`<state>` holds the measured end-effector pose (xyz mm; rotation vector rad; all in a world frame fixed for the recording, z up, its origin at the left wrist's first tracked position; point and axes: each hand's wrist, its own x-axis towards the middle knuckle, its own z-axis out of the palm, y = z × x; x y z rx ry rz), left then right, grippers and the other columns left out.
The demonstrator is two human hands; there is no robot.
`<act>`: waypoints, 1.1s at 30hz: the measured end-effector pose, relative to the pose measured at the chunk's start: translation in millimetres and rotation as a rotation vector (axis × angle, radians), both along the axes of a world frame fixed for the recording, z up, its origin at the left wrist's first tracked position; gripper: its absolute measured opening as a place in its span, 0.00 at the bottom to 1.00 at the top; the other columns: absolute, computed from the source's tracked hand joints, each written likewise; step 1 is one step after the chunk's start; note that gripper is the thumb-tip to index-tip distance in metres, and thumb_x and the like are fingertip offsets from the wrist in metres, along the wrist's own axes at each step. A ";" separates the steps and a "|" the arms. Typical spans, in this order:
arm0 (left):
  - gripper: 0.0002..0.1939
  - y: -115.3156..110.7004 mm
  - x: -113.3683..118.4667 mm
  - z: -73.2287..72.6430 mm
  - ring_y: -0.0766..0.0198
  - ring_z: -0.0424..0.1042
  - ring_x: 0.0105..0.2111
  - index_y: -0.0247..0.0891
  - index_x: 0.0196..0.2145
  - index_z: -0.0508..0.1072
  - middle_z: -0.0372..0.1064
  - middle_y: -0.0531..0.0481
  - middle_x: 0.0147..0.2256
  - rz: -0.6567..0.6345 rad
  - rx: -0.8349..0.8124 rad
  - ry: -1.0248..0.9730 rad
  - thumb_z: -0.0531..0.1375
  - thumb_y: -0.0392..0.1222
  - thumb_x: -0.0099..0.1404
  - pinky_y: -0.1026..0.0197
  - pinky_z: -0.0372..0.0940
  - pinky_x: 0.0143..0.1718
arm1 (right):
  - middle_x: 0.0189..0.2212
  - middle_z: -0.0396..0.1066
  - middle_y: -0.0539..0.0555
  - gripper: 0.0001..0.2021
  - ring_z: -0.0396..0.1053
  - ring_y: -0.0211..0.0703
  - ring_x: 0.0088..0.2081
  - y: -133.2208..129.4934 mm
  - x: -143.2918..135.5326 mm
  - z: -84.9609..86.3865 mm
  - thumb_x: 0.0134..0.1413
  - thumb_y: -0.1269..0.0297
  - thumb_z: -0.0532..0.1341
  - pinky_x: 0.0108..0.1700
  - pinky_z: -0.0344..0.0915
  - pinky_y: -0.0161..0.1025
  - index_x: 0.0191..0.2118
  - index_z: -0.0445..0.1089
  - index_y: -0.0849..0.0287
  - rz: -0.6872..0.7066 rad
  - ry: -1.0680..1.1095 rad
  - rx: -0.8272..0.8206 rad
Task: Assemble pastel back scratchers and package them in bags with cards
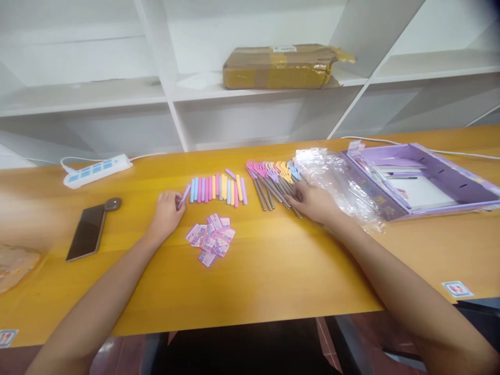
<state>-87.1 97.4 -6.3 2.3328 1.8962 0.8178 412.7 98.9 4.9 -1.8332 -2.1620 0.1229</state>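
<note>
My left hand [167, 211] is closed on a purple stick [184, 197] at the left end of a row of pastel sticks [210, 188]. To the right lies a bundle of metal rods [269, 195] with pink, purple, yellow and blue hand-shaped heads [284, 171]. My right hand [310, 202] rests at the right side of this bundle, its fingers bent around the lower end of a metal rod. Small pink and purple cards [211, 237] lie in a loose pile below the row of sticks.
Clear plastic bags [344, 182] lie beside an open purple box [422, 179] at the right. A power strip [97, 171], a phone [86, 232] and a dark round object [113, 203] are at the left. A taped carton [277, 67] sits on the shelf.
</note>
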 end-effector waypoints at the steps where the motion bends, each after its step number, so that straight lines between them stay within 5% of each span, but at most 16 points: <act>1: 0.06 0.1 -0.1 0.0 0.47 0.72 0.44 0.40 0.43 0.73 0.74 0.42 0.40 0.010 -0.001 0.013 0.60 0.42 0.71 0.42 0.68 0.54 | 0.28 0.74 0.54 0.18 0.69 0.48 0.30 -0.1 -0.2 0.6 0.67 0.45 0.62 0.32 0.54 0.40 0.34 0.65 0.54 0.002 -0.011 -0.012; 7: 0.12 -8.4 0.1 4.1 0.37 0.71 0.50 0.35 0.46 0.78 0.76 0.33 0.42 -0.015 -0.024 0.209 0.58 0.39 0.69 0.38 0.65 0.58 | 0.29 0.75 0.55 0.17 0.70 0.49 0.30 -0.3 -4.0 3.4 0.67 0.46 0.62 0.32 0.53 0.41 0.35 0.67 0.54 0.001 -0.066 -0.027; 17: 0.19 -30.0 2.2 24.6 0.45 0.70 0.37 0.33 0.30 0.81 0.72 0.31 0.37 -0.180 -0.079 0.614 0.52 0.32 0.73 0.40 0.62 0.50 | 0.32 0.77 0.57 0.12 0.74 0.52 0.34 3.8 -12.8 -8.9 0.68 0.56 0.60 0.39 0.63 0.44 0.48 0.73 0.58 -0.018 -0.089 0.038; 25: 0.22 -35.5 9.7 31.3 0.45 0.70 0.36 0.28 0.34 0.84 0.71 0.28 0.39 -0.205 -0.094 0.808 0.49 0.30 0.74 0.41 0.60 0.47 | 0.39 0.78 0.62 0.14 0.75 0.55 0.39 9.5 -8.4 -20.2 0.71 0.55 0.58 0.45 0.70 0.49 0.47 0.73 0.60 0.026 -0.067 0.120; 33: 0.20 -39.8 16.9 33.4 0.45 0.73 0.39 0.27 0.36 0.84 0.72 0.29 0.40 -0.189 -0.116 0.858 0.52 0.29 0.73 0.42 0.59 0.49 | 0.52 0.73 0.66 0.22 0.74 0.59 0.52 7.3 -13.4 -23.1 0.70 0.64 0.54 0.53 0.72 0.50 0.65 0.70 0.61 0.067 -0.068 0.210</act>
